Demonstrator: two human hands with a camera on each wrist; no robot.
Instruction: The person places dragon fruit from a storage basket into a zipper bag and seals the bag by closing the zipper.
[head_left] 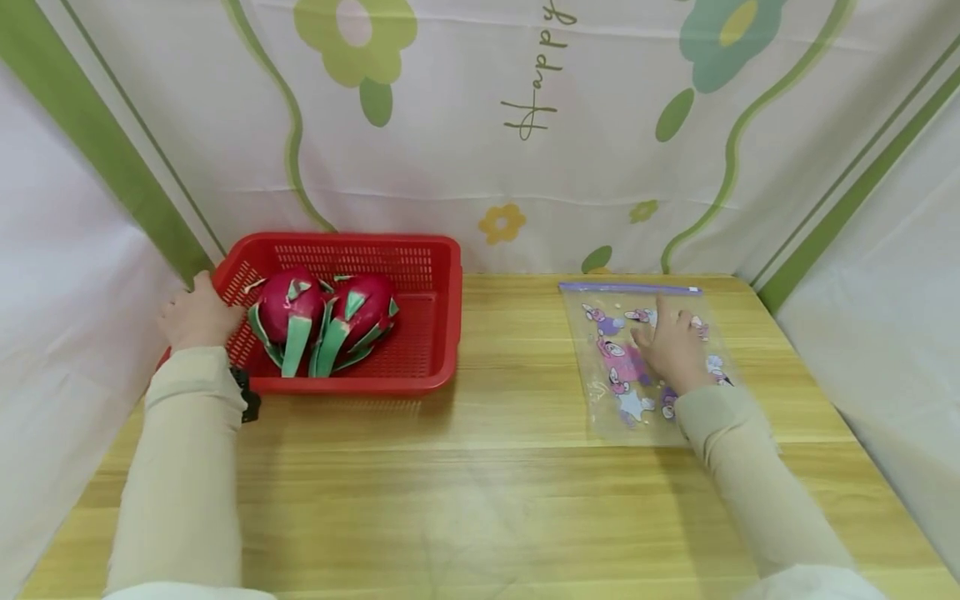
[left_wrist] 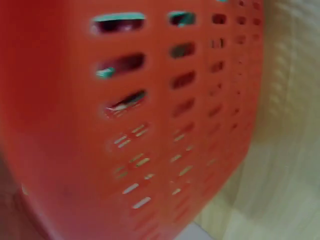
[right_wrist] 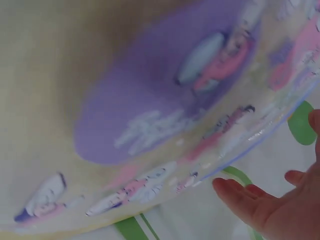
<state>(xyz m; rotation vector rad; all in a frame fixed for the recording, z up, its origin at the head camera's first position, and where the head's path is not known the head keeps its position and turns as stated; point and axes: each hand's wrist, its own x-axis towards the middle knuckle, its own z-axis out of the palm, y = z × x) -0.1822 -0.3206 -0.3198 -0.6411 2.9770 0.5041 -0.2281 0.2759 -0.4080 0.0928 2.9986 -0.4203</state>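
A red plastic basket [head_left: 405, 385] with slotted walls stands on the left of the table. In it lie two dragon fruits, one on the left [head_left: 279, 310] and one on the right [head_left: 371, 293], magenta with green scales. At the basket's left end my left hand [head_left: 197, 318] holds the rim, thumb toward the inside; the left wrist view shows the slotted wall [left_wrist: 157, 75] close up. On the right lies a clear zip bag [head_left: 600, 367] with pink and purple cartoon prints and a purple zip edge. Over it is my right hand [head_left: 671, 350], fingers spread; contact is unclear.
The wooden table [head_left: 480, 492] runs up to a white floral curtain [head_left: 450, 150] at the back. White cloth sides [head_left: 885, 275] hang at left and right. Between basket and bag lies a stretch of table.
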